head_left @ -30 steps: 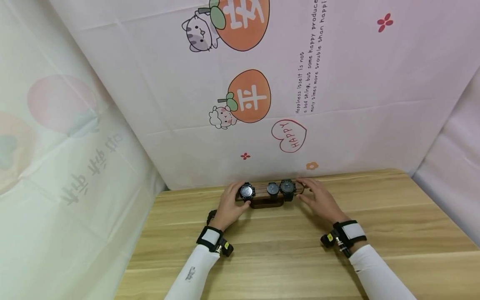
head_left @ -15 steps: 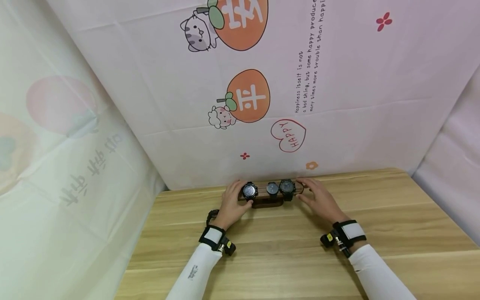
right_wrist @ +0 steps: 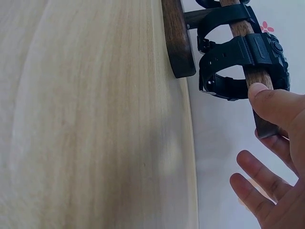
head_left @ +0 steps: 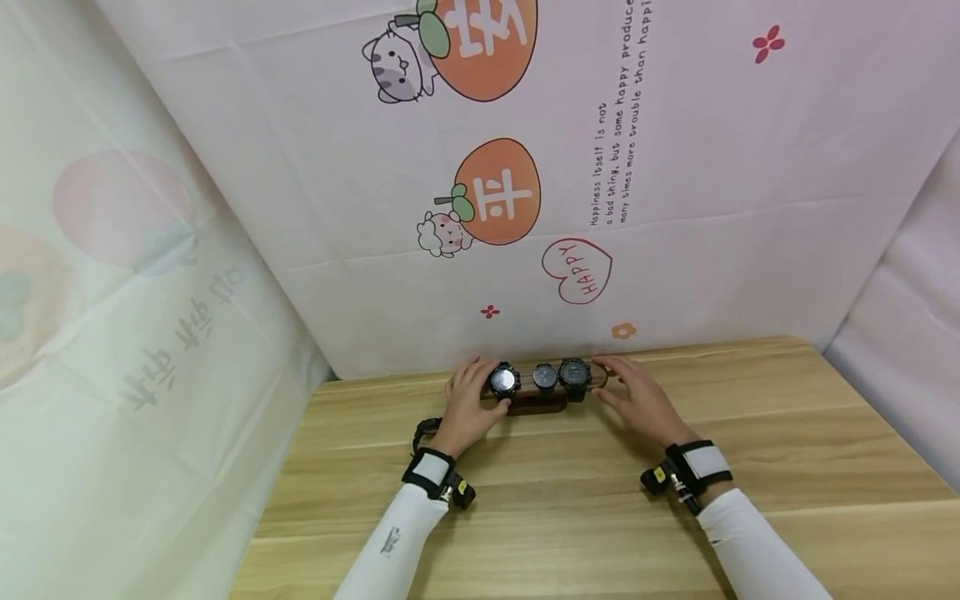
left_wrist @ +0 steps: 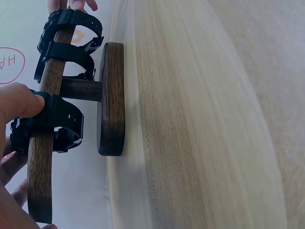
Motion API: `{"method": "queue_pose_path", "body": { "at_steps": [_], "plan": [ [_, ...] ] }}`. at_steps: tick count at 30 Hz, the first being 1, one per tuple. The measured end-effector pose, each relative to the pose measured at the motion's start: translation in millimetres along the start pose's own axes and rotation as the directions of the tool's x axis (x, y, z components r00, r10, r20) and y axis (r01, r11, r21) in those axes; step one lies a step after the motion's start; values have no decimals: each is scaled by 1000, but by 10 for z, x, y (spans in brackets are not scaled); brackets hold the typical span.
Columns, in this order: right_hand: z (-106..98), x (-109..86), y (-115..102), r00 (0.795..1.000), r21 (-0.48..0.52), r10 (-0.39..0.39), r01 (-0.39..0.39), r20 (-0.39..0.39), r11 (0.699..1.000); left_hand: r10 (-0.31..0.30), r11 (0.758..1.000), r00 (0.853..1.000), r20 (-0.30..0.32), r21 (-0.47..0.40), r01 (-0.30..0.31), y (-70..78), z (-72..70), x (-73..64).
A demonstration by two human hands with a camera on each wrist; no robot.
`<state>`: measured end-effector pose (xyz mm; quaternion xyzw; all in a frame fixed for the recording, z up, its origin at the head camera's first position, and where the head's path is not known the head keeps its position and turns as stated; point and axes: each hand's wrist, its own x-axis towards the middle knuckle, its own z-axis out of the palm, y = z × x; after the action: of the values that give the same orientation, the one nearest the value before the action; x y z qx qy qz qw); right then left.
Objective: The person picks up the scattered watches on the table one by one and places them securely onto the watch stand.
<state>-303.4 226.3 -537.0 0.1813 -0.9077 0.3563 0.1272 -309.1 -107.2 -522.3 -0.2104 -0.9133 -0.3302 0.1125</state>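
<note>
A dark wooden T-bar watch stand (left_wrist: 112, 100) holds three black watches at the table's back edge. My left hand (head_left: 471, 412) grips the leftmost watch (head_left: 505, 379); in the left wrist view the thumb presses its strap from the front, with fingers behind the bar. The bar's left end shows beyond this watch. My right hand (head_left: 645, 404) pinches the bar's right end, thumb on the front and index finger behind, other fingers spread. Next to it hangs the right watch (right_wrist: 238, 55). The middle watch (head_left: 545, 377) sits close beside that one, apart from the left watch.
Another black strapped item, seemingly a watch (head_left: 425, 431), lies on the wooden table (head_left: 570, 517) to the left of my left wrist, partly hidden. A printed white curtain (head_left: 390, 317) stands directly behind the stand, and more cloth hangs at both sides.
My left hand has slid the left watch rightward along the bar, closer to the middle watch. The right hand and the other two watches have stayed put.
</note>
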Motion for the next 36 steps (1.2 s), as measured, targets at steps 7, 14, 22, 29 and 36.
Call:
{"method": "queue_pose_path", "body": {
  "at_steps": [7,14,22,29,36],
  "plan": [
    [-4,4,-6,1000,-4,2,-2,4,1000,16,1000,1000,-9,-1,-16,22,27,20],
    [-3,11,-2,1000,-7,1,-1,9,1000,38,999,999,-31,16,-37,24,77,46],
    [-1,6,-2,1000,-5,6,-6,12,1000,14,997,1000,-27,81,-12,88,86,61],
    [4,9,6,1000,-5,-5,5,4,1000,27,994,999,-22,107,-24,96,90,74],
    [5,3,12,1000,-7,-5,5,2,1000,38,991,999,-17,128,-36,125,83,92]
  ]
}}
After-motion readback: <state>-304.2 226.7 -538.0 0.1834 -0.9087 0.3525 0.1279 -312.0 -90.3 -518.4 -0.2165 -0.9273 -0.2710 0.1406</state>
